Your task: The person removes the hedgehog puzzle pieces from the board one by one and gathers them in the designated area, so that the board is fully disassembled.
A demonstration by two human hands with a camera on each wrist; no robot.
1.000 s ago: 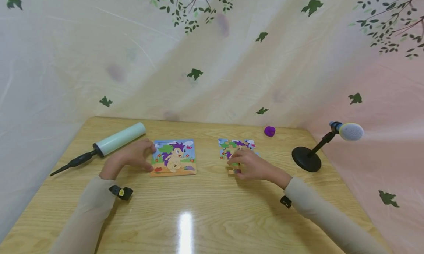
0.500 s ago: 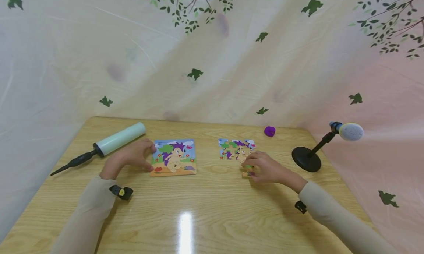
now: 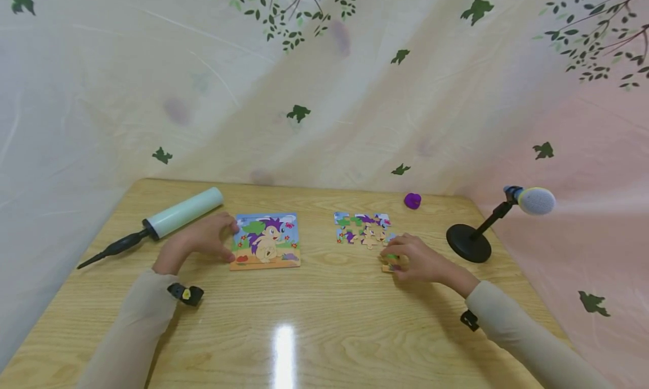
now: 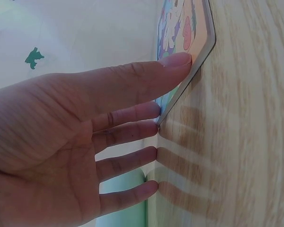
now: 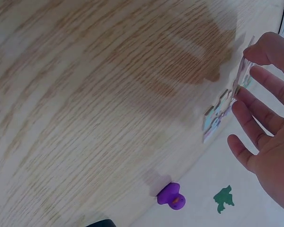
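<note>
Two hands: your left hand (image 3: pixel 203 237), mid-left, spread, touching hedgehog picture board (image 3: pixel 266 242); your right hand (image 3: pixel 422 259), mid-right of frame, seemingly pinching jigsaw section (image 3: pixel 388 268); hold it level.

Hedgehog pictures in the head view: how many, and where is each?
2: the whole hedgehog picture beside the left hand, and the incomplete hedgehog jigsaw near the right hand, which holds a jigsaw section. The right hand may hide part of the jigsaw.
</note>
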